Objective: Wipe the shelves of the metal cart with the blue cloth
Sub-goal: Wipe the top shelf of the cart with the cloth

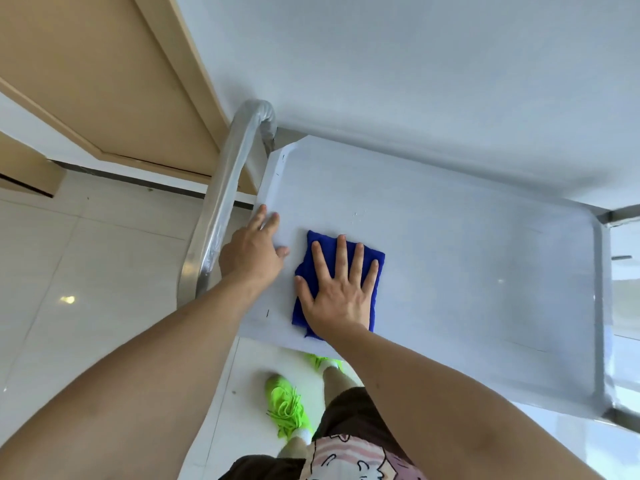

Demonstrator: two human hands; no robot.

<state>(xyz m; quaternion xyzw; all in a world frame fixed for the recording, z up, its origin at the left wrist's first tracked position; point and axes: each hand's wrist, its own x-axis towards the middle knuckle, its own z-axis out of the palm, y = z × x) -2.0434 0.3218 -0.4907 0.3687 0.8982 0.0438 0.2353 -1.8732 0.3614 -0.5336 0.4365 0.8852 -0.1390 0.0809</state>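
Observation:
The metal cart's top shelf point(467, 265) is a pale, film-covered sheet seen from above. A folded blue cloth point(375, 258) lies flat near its left end. My right hand point(337, 289) presses down on the cloth with fingers spread, covering most of it. My left hand point(254, 249) rests on the shelf's left edge, fingers stretched along the rim, just left of the cloth. The lower shelves are hidden under the top one.
The cart's plastic-wrapped handle bar point(228, 188) curves up at the left end. A white wall point(415, 64) runs behind the cart and a wooden door point(104, 81) stands at the left. Glossy floor tiles point(86, 271) surround it; my green shoes point(287, 410) stand close to the front edge.

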